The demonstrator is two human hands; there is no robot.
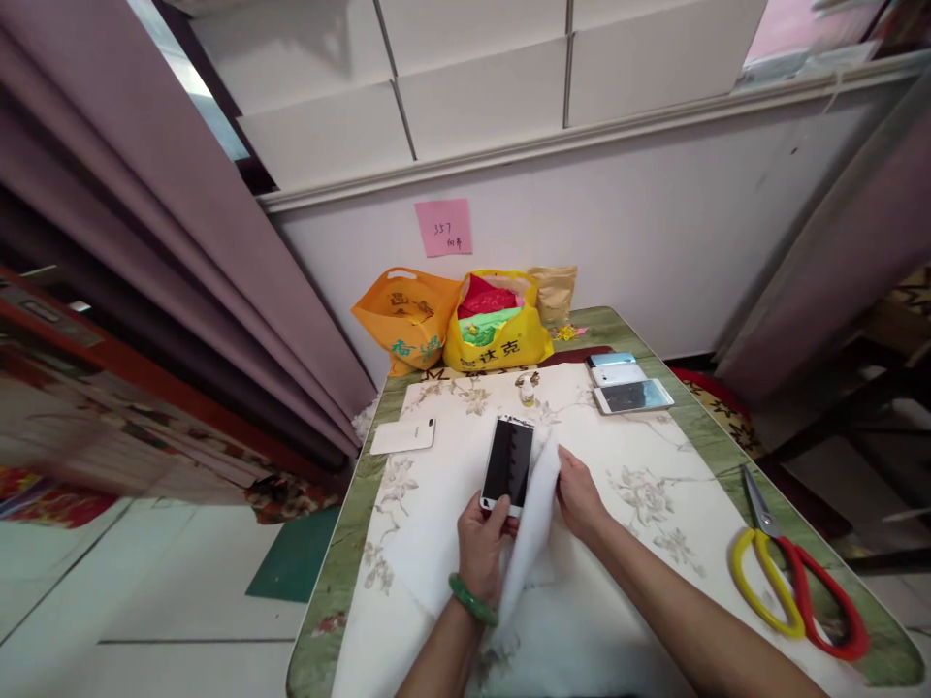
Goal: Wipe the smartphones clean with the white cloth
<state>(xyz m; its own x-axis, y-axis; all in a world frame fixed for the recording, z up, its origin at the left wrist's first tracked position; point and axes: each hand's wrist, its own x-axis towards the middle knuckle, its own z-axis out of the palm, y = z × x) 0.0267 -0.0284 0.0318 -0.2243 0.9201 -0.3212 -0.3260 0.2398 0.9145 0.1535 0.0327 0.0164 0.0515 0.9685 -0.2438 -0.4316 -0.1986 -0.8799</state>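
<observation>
My left hand (484, 543), with a green bangle (472, 599) on its wrist, grips the lower end of a white smartphone (507, 460) with a dark screen. The thumb lies on the phone's front; the other fingers are mostly hidden behind it. My right hand (580, 490) pinches the edge of a soft white padding sheet (536, 514), which stands on edge just right of the phone. Beyond the phone's top is a small bottle (528, 393).
A white phone back cover (403, 436) lies at the left, several phones (634, 396) at the far right. Scissors (771, 543) with yellow and red handles rest on the right edge. An orange bag (407, 315), a yellow bag (501, 339) and a tan pouch (555, 291) stand at the back.
</observation>
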